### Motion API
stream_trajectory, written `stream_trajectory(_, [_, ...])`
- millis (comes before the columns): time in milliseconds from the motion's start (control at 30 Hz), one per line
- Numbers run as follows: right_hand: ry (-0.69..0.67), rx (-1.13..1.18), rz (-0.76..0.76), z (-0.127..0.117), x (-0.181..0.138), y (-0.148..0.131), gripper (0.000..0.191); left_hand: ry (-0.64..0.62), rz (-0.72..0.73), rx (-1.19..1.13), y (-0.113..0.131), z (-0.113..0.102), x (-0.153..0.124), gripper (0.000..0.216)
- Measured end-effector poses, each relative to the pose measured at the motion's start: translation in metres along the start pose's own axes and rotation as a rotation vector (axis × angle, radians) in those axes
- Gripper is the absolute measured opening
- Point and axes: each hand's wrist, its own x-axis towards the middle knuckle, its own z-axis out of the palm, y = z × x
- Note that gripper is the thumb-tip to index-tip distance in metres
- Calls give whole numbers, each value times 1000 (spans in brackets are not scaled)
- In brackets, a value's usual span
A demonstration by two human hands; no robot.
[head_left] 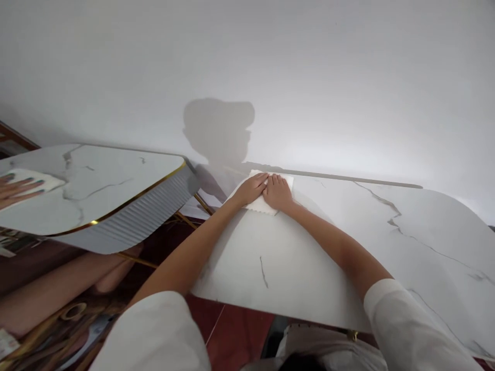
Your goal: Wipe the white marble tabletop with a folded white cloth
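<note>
A white cloth [260, 205] with a wavy edge lies flat on the white marble-patterned tabletop [240, 257], near its back left corner by the wall. My left hand [253, 189] rests on it palm down, fingers laid out flat toward the right. Beside it, almost touching, my right hand [277, 191] presses on the same cloth, its fingers stretched forward and slightly apart. Both palms are hidden from view. The cloth is spread beneath the hands rather than gathered in the fingers.
At left stands a second marble-patterned table [104, 175] with gold trim and a ribbed side. Another person's hand [19, 190] lies on a white cloth [48, 181] there. A pale wall [328, 103] backs both tables. Dark grey trim [348, 178] runs along my table's rear edge.
</note>
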Motion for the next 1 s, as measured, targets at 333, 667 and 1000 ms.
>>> stream_trajectory(333, [-71, -62, -132, -29, -111, -83, 61, -31, -41, 116, 55, -20, -142, 57])
stream_trajectory(667, [-36, -68, -248, -61, -200, -63, 60, -22, -183, 155, 153, -1, -184, 56])
stream_trajectory(1000, [-44, -103, -21, -66, -146, 14, 53, 83, -159, -65, 149, 31, -76, 51])
